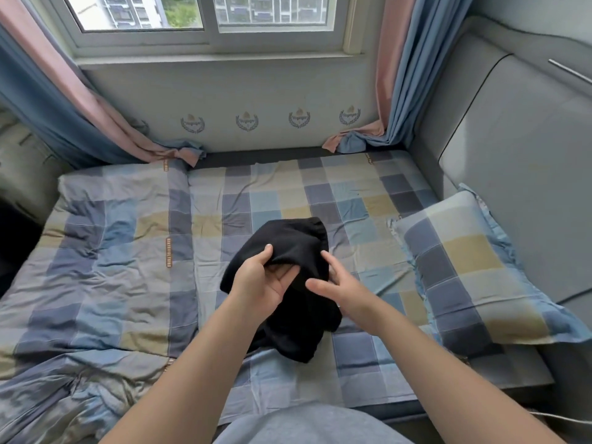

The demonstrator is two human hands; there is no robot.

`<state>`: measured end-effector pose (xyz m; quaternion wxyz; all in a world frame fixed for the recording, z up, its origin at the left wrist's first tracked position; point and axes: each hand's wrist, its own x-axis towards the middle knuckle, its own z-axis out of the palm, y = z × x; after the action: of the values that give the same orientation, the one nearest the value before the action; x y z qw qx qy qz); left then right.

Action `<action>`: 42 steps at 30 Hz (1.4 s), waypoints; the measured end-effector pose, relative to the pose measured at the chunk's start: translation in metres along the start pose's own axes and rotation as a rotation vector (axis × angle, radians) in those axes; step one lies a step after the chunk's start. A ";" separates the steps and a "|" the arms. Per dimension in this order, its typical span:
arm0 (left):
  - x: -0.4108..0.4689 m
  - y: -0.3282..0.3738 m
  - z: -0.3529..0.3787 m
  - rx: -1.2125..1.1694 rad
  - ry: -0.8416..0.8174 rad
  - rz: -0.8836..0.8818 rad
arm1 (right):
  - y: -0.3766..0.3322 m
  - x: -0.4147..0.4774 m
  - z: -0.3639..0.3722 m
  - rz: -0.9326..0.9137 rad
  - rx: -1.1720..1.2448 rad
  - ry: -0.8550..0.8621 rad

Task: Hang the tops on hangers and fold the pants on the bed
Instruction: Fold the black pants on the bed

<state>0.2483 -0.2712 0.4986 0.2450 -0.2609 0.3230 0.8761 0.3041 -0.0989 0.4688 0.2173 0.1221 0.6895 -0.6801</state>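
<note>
Bed with a checked blue, grey and tan cotton sheet (352, 203), seen from the near edge. Black soft-fabric pants with a gathered elastic waistband (298, 238) lie bunched at mid-sheet, waistband at the far end, near end trailing toward the bed's front edge.

Left hand (262, 283): pinches a fold of the pants, thumb on top, fingers underneath, fold raised off the sheet. Right hand (344, 291): fingers straight and spread at the pants' right side, gripping nothing; whether it touches the fabric cannot be told.

Sheet shows on every side of the pants. Left limit: folded checked quilt (105, 257), just beside the pants. Right limit: checked frilled pillow (471, 270), near but apart, against a grey padded headboard (512, 155).

Writing: orange label strip (168, 253) on the quilt edge, capital letters, too small to read. Row of laurel-wreath crests (246, 121) printed on the wall under the window (208, 33); no legible text.
</note>
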 end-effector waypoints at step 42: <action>0.026 -0.014 0.021 1.284 -0.180 0.297 | -0.141 -0.041 -0.087 -0.489 0.476 0.303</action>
<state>0.2309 -0.2403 0.4896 0.2544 0.0584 0.7916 0.5526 0.2628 -0.0143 0.6107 -0.0904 0.1002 0.5453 -0.8273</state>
